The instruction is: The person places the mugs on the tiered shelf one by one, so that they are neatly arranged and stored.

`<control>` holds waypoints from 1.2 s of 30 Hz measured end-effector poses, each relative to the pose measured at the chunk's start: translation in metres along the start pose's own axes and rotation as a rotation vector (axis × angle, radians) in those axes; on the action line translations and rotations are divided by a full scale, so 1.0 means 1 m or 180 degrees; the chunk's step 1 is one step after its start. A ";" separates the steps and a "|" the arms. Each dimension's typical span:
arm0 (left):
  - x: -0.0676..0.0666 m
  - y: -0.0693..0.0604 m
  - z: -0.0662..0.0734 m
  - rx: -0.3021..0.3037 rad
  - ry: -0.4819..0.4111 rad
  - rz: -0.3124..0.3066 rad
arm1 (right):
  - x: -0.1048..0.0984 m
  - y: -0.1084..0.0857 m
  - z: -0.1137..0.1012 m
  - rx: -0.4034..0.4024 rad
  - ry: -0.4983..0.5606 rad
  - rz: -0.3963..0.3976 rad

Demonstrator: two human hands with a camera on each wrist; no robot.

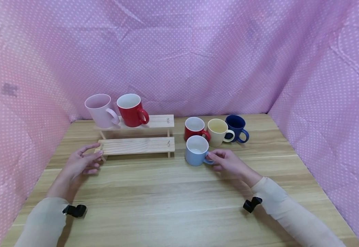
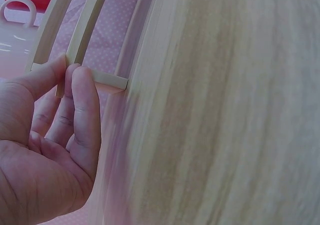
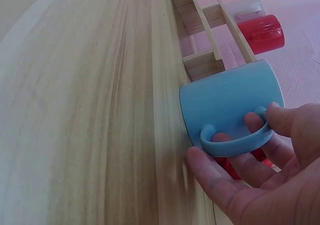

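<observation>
With thumb and fingers, my right hand (image 1: 228, 163) grips the handle of a light blue mug (image 1: 194, 157). In the right wrist view, the fingers pass through the loop of this mug (image 3: 230, 102), which is upright at the table. My left hand (image 1: 80, 162) pinches the left end of the lower board of a two-step wooden rack (image 1: 136, 145); the left wrist view shows thumb and fingertips on the board's end (image 2: 75, 45). On the upper step stand a pale pink mug (image 1: 100, 115) and a large red mug (image 1: 131, 113), both upright.
Behind the light blue mug stand a smaller red mug (image 1: 191, 132), a cream mug (image 1: 217, 135) and a dark blue mug (image 1: 236, 127), close together. Pink dotted cloth (image 1: 179, 61) hangs behind and at both sides of the wooden table (image 1: 160, 206).
</observation>
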State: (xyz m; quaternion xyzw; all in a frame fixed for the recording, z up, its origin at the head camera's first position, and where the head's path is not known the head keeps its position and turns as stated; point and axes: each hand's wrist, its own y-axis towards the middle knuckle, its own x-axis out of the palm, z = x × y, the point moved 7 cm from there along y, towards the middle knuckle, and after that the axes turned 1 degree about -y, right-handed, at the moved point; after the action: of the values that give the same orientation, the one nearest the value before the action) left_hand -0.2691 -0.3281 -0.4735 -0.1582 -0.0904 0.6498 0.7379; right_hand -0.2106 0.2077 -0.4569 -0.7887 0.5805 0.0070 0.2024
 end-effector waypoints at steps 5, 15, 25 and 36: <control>0.001 -0.002 0.003 0.0050 0.0046 -0.0022 | 0.001 -0.001 -0.002 -0.0069 -0.0018 0.0003; 0.002 0.002 0.002 0.0047 0.0014 -0.0059 | 0.001 -0.002 -0.004 -0.0237 0.0101 0.0038; 0.001 -0.002 0.004 0.0081 0.0048 -0.0063 | 0.007 -0.003 -0.004 -0.0314 0.0320 -0.0013; 0.002 -0.002 0.003 0.0057 -0.0030 -0.0030 | 0.009 -0.005 -0.006 -0.0298 0.0427 -0.0045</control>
State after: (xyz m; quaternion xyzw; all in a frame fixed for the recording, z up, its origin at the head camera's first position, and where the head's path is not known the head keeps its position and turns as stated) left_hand -0.2677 -0.3264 -0.4702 -0.1482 -0.0888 0.6478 0.7420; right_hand -0.2045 0.1983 -0.4518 -0.8000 0.5862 -0.0201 0.1260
